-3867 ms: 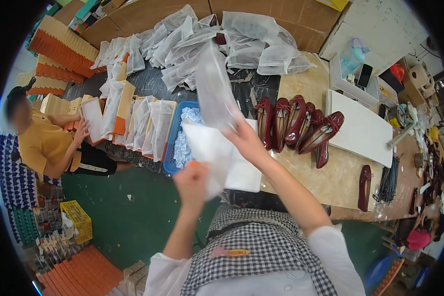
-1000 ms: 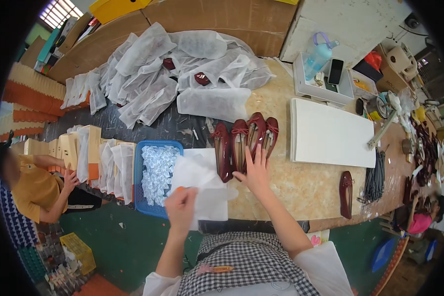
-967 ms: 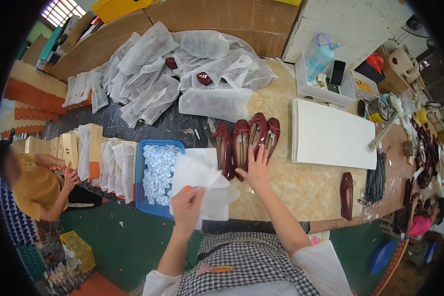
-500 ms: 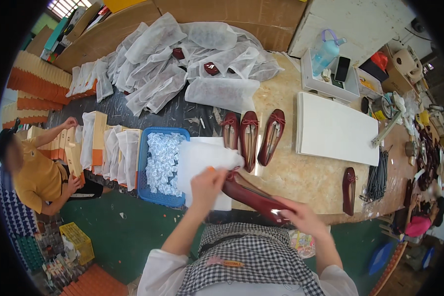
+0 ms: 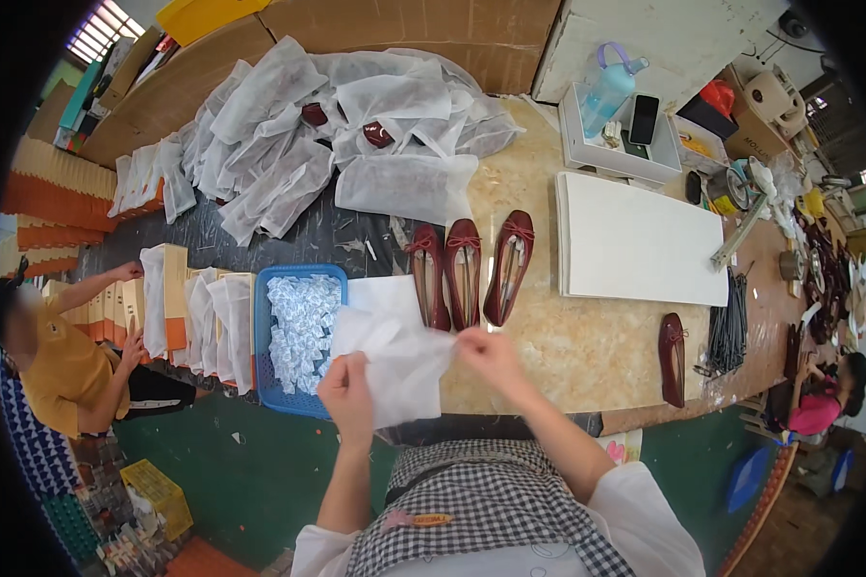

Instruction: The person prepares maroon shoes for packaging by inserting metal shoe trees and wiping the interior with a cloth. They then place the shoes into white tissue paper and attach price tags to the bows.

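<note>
We grip a white bag (image 5: 394,361) with both hands over the table's (image 5: 587,356) near edge: left hand (image 5: 344,389) pinching its lower side, right hand (image 5: 486,351) its right corner. Beyond lie three dark red shoes (image 5: 467,269), with a blue basket (image 5: 298,332) to their left.

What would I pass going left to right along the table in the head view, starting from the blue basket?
Blue basket of small white packets → left hand → white sheet held in both hands → right hand → single dark red shoe → bundle of dark strips.
</note>
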Tool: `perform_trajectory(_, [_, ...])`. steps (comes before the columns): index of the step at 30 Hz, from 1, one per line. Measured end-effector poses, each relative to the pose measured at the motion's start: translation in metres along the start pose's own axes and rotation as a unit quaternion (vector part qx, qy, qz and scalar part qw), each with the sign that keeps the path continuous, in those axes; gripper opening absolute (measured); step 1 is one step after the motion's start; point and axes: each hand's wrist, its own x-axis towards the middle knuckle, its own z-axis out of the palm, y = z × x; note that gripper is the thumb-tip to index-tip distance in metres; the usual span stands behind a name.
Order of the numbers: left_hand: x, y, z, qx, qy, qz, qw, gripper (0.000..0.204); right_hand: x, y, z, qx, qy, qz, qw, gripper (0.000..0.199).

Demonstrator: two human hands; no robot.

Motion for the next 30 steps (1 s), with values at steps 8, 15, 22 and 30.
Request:
perform_trajectory(8, [0.02, 0.021, 0.031, 0.162, -0.093, 0.152, 0.97, 0.013, 0.08, 0.124, -0.051, -0.141, 0.286, -0.039, 0.947, 0.066])
perform_trajectory(15, [0.043, -0.004, 0.026, 0.24, -0.098, 0.166, 0.951, 0.017, -0.083, -0.039, -0.089, -0.251, -0.172, -0.122, 0.945, 0.056])
perform_trajectory(22, [-0.01, 0.032, 0.015, 0.101, -0.063, 0.183, 0.976, 0.024, 0.034, -0.037, 0.015, 0.21, -0.031, 0.008, 0.977, 0.05])
perform_trajectory(30, [0.003, 0.022, 0.003, -0.003, -0.006, 0.022, 1.0, 0.027, 0.007, -0.019, 0.034, 0.013, -0.057, -0.056, 0.997, 0.015])
